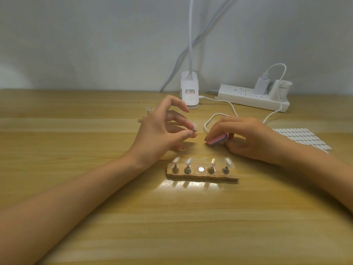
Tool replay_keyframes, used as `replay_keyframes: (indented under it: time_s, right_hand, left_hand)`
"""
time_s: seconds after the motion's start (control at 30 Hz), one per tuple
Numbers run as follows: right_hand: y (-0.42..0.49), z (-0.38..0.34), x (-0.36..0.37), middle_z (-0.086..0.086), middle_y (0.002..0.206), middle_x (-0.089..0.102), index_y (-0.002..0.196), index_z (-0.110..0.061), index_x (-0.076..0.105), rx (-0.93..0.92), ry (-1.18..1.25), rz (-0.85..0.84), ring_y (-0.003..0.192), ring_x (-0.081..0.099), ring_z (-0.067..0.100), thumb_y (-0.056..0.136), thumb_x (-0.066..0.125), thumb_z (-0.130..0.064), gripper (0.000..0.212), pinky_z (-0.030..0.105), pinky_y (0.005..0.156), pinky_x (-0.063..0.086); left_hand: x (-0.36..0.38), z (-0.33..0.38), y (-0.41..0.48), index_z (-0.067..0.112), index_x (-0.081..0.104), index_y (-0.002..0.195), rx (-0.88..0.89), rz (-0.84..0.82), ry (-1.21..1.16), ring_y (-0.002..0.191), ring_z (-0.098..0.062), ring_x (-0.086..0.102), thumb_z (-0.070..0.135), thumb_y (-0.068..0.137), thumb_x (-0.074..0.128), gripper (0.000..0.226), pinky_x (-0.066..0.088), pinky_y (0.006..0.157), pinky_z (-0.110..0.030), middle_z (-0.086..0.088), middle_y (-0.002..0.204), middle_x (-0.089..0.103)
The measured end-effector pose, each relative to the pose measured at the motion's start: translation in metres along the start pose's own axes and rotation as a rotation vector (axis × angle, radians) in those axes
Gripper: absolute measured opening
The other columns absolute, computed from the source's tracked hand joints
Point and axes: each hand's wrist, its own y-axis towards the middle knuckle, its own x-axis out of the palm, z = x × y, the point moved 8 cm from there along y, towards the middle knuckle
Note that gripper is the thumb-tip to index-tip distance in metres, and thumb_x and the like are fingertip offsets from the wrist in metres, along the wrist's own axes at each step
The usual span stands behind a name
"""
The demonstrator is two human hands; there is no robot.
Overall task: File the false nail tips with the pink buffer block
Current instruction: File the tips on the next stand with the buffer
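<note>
Four tips (pixel 189 161) stand on pegs in the wooden stand (pixel 202 176), and just behind the stand the left hand (pixel 162 131) pinches a fifth tip (pixel 195 127) between thumb and finger while the right hand (pixel 248 137) grips the pink buffer (pixel 216 139), near that tip but apart from it.

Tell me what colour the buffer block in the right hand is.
The buffer block is pink on top, purplish beneath; the head view shows it.
</note>
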Motion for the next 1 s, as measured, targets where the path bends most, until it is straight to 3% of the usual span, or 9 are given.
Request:
replay_keyframes:
  time_s: [0.07, 0.17, 0.3, 0.4, 0.5, 0.6, 0.73, 1.0]
  right_hand:
    - [-0.002, 0.003, -0.004, -0.001, 0.11, 0.069, 0.108, -0.011, 0.075, 0.005, 0.048, -0.022, 0.102, 0.065, 0.014, 0.083, 0.077, -0.001, 0.027, 0.033, 0.082, 0.055]
    - [-0.003, 0.006, -0.01, 0.0, 0.102, 0.073, 0.1, -0.01, 0.078, 0.047, 0.141, 0.074, 0.094, 0.068, 0.018, 0.081, 0.076, -0.024, 0.024, 0.033, 0.078, 0.057]
    - [-0.002, 0.001, -0.014, 0.0, 0.097, 0.076, 0.101, -0.009, 0.078, 0.047, 0.191, 0.227, 0.09, 0.071, 0.018, 0.081, 0.079, -0.021, 0.024, 0.031, 0.084, 0.059]
    - [0.001, -0.014, -0.03, 0.0, 0.1, 0.075, 0.104, -0.014, 0.075, -0.038, 0.249, 0.377, 0.093, 0.073, 0.018, 0.084, 0.075, -0.027, 0.025, 0.029, 0.087, 0.059]
    - [0.007, -0.036, -0.023, 0.003, 0.101, 0.074, 0.104, -0.011, 0.075, -0.168, 0.159, 0.363, 0.092, 0.072, 0.018, 0.086, 0.073, -0.018, 0.019, 0.031, 0.083, 0.059]
    - [0.006, -0.039, -0.02, 0.004, 0.101, 0.074, 0.103, -0.007, 0.077, -0.179, 0.089, 0.406, 0.091, 0.071, 0.018, 0.085, 0.075, -0.012, 0.019, 0.037, 0.08, 0.059]
    - [0.003, -0.047, -0.016, 0.005, 0.102, 0.074, 0.102, -0.006, 0.077, -0.219, 0.037, 0.401, 0.093, 0.071, 0.015, 0.086, 0.074, -0.014, 0.018, 0.03, 0.082, 0.058]
    - [0.004, -0.044, -0.017, 0.006, 0.103, 0.074, 0.104, -0.007, 0.077, -0.182, 0.066, 0.422, 0.095, 0.072, 0.017, 0.086, 0.073, -0.013, 0.02, 0.034, 0.084, 0.058]
  left_hand:
    - [-0.001, 0.001, 0.0, 0.019, 0.054, 0.109, 0.004, 0.007, 0.006, 0.081, -0.016, 0.077, 0.004, 0.083, 0.08, 0.039, 0.058, 0.054, -0.027, -0.002, 0.089, 0.076]
    - [-0.002, 0.001, 0.001, 0.017, 0.054, 0.108, 0.018, 0.016, 0.014, 0.08, -0.013, 0.075, 0.001, 0.083, 0.08, 0.039, 0.057, 0.054, -0.027, -0.003, 0.087, 0.077]
    - [-0.002, 0.003, 0.0, 0.019, 0.055, 0.107, 0.055, 0.014, 0.078, 0.083, -0.006, 0.074, 0.003, 0.08, 0.082, 0.041, 0.055, 0.055, -0.022, 0.004, 0.082, 0.077]
    - [0.001, 0.006, 0.001, 0.02, 0.055, 0.108, 0.09, -0.001, 0.144, 0.084, -0.003, 0.073, 0.008, 0.079, 0.084, 0.043, 0.049, 0.066, -0.013, 0.007, 0.081, 0.078]
    - [0.003, 0.011, -0.001, 0.02, 0.054, 0.108, 0.131, -0.009, 0.154, 0.08, -0.003, 0.073, 0.012, 0.079, 0.085, 0.043, 0.044, 0.065, -0.006, 0.007, 0.078, 0.077]
    - [0.002, 0.013, -0.001, 0.021, 0.053, 0.106, 0.144, 0.008, 0.138, 0.077, -0.004, 0.074, 0.013, 0.08, 0.084, 0.042, 0.045, 0.061, -0.008, 0.004, 0.077, 0.077]
    - [0.0, 0.012, 0.0, 0.019, 0.052, 0.106, 0.14, 0.016, 0.118, 0.076, -0.011, 0.075, 0.01, 0.079, 0.084, 0.042, 0.049, 0.058, -0.016, 0.0, 0.078, 0.078]
    - [0.001, 0.013, -0.001, 0.019, 0.052, 0.106, 0.151, 0.018, 0.134, 0.078, -0.012, 0.075, 0.013, 0.08, 0.084, 0.042, 0.05, 0.059, -0.018, 0.0, 0.079, 0.077]
